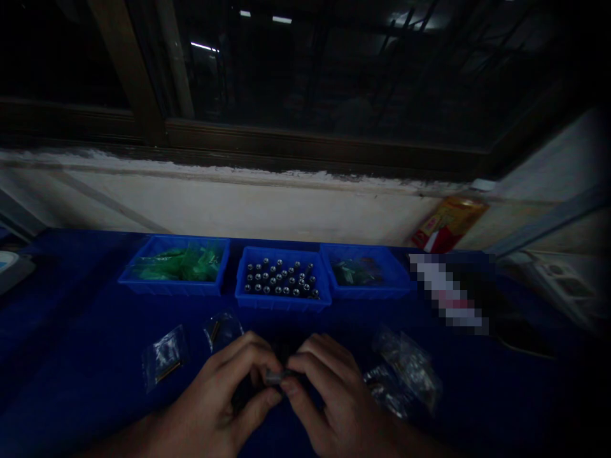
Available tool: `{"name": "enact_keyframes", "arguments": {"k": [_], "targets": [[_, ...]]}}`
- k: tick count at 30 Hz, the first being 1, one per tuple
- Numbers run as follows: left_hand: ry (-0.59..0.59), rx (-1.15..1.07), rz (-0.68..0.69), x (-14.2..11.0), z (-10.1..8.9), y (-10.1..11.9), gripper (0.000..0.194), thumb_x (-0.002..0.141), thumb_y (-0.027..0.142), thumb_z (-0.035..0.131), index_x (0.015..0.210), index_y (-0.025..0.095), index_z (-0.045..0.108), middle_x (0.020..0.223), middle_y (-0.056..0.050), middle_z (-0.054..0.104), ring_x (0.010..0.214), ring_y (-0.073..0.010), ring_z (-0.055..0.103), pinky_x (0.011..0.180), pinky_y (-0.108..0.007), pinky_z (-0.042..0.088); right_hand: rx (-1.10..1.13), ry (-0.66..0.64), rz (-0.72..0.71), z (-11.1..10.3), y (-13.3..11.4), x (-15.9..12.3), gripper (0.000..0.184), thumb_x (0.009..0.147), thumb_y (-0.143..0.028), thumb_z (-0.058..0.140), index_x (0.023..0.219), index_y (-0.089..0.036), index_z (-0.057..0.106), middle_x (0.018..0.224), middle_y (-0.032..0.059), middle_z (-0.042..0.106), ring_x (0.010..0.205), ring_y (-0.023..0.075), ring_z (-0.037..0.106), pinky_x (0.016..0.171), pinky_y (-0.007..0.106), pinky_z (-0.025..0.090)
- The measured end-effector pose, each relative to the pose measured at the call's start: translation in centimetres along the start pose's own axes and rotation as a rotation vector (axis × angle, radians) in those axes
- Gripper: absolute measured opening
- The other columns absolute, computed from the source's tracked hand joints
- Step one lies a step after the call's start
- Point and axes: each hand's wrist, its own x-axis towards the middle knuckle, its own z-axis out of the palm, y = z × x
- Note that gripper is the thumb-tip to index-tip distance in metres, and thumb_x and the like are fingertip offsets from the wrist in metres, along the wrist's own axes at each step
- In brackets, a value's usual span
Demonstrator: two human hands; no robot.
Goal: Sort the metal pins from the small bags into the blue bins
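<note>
Low in the head view, my left hand (238,381) and my right hand (331,388) meet over the blue table. Between their fingertips is a small grey cylindrical part (274,378), pinched by both hands; its far end is hidden by my right fingers. Beyond them stands a blue bin (283,304) with several upright metal sleeves or nuts (285,274) in it. Just left of my left hand lie two clear bags, a nearer bag (165,356) and a farther bag (223,329), each holding a thin brass-coloured piece.
A left blue bin (172,289) holds green plastic bags (179,264); a right blue bin (377,292) holds clear bags. More clear bags (405,369) lie beside my right hand. A yellow-red bottle (451,222) leans by the wall at the back right.
</note>
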Motion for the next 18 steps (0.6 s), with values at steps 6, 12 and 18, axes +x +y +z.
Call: {"name": "enact_keyframes", "arguments": {"k": [6,12,18], "targets": [[0.029,0.021,-0.057,0.16,-0.08,-0.46,0.011,0.087,0.017,0.044,0.09,0.019,0.054,0.078,-0.001,0.057,0.069,-0.0111,0.053,0.061,-0.022,0.042,0.003,0.035,0.01,-0.14,-0.28,-0.25,0.017,0.076,-0.025,0.056,0.091,-0.017,0.053,0.078,0.0037,0.058,0.073,0.016,0.053,0.066,0.031,0.043],[-0.025,0.057,-0.123,0.44,-0.47,-0.32,0.031,0.091,0.024,0.034,0.066,0.015,0.049,0.061,0.001,0.05,0.056,-0.0088,0.047,0.053,-0.021,0.036,-0.061,0.063,-0.101,-0.38,-0.73,-0.09,0.014,0.078,-0.012,0.051,0.091,-0.018,0.053,0.075,0.0015,0.058,0.069,0.0139,0.051,0.066,0.029,0.043],[0.0,-0.063,-0.148,0.12,-0.27,-0.39,0.017,0.086,0.024,0.046,0.101,0.018,0.048,0.074,0.001,0.054,0.062,-0.0098,0.05,0.055,-0.02,0.042,-0.03,0.103,-0.026,-0.18,-0.25,0.11,0.009,0.079,-0.016,0.051,0.087,-0.017,0.054,0.074,0.0026,0.058,0.068,0.0144,0.051,0.065,0.031,0.042]]}}
